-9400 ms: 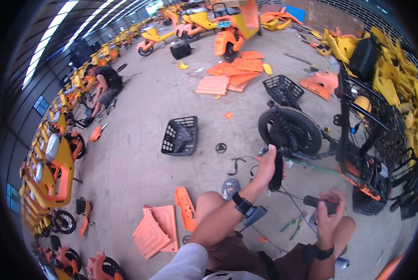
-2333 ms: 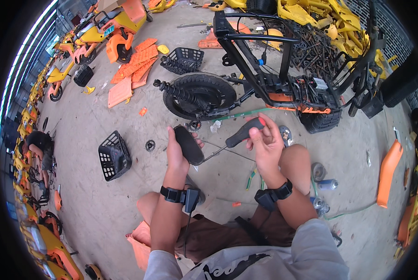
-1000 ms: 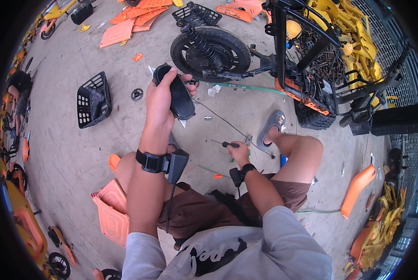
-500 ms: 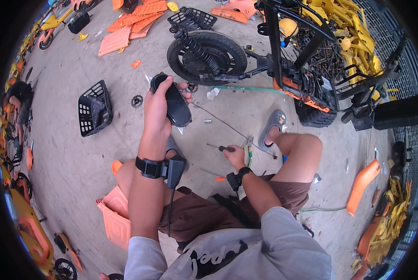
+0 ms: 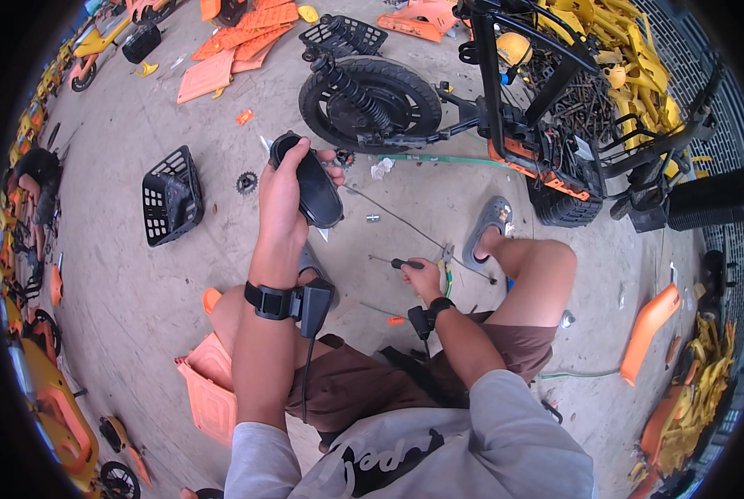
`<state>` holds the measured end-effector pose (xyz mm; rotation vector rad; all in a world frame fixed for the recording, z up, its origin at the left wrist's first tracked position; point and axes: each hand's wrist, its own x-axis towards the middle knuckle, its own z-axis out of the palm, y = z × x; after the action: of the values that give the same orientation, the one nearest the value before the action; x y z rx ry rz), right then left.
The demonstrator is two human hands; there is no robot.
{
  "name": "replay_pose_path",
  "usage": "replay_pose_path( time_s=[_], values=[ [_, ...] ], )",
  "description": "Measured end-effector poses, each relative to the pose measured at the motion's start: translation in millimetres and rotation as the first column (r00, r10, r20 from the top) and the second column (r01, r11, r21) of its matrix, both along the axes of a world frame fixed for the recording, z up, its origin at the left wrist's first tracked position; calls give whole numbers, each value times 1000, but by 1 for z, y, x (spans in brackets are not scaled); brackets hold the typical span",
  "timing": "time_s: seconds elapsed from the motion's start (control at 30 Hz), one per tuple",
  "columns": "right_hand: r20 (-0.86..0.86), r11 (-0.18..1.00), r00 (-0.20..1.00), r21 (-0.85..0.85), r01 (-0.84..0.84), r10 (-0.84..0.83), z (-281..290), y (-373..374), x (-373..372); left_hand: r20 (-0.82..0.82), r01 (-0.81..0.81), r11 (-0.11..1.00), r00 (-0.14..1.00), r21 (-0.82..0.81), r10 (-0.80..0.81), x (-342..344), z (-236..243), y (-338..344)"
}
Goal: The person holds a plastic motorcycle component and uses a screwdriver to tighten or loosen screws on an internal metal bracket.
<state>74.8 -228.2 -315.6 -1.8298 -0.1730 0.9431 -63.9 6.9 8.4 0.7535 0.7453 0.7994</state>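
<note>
My left hand [image 5: 282, 195] grips a long, oval black plastic housing [image 5: 319, 195], thumb along its top and fingertips curled round its far side. It is held up over the floor, and its underside is hidden. A screwdriver [image 5: 407, 264] with a dark handle and a thin shaft pointing left sits in my closed right hand [image 5: 423, 279], low between my knees. The two hands are apart, and the screwdriver's tip touches nothing I can see. On the floor beyond my left hand lies a toothed sprocket [image 5: 246, 183], and a small metal cylinder [image 5: 373, 218] lies between the hands.
A black wheel with a shock absorber [image 5: 370, 104] joins a black vehicle frame [image 5: 505, 108] ahead. Black baskets [image 5: 172, 197] lie left and far. Orange panels [image 5: 210, 76], yellow parts [image 5: 642, 62] and an orange strip [image 5: 650, 333] surround me. A thin rod [image 5: 401, 220] crosses the floor.
The whole view has shifted very slightly. Both hands keep their holds on the black housing and the screwdriver, with hardly any movement.
</note>
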Motion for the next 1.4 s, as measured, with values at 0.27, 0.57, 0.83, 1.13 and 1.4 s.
replay_pose_path(
  time_s=[0.27, 0.57, 0.83, 1.13, 1.4],
  values=[
    [-129, 998, 990, -3, 58, -58, 21, -2, 9, -5, -2, 1000, 1000, 4, 2, 2, 6, -2],
    [-326, 973, 943, 184, 140, -74, 93, 16, 30, -13, -51, 999, 999, 15, 51, -6, 9, 4],
    [-377, 896, 924, 429, 113, 64, 228, 24, 58, 62, -79, 992, 994, -101, 85, -9, 1, 10],
    [-305, 805, 936, 591, 39, 178, 309, -1, 45, 150, 375, 904, 925, -205, -349, 8, -9, -2],
    [-331, 808, 930, 585, 71, 158, 301, -14, 37, 300, 446, 844, 883, -298, -361, 12, -10, -2]
  ],
)
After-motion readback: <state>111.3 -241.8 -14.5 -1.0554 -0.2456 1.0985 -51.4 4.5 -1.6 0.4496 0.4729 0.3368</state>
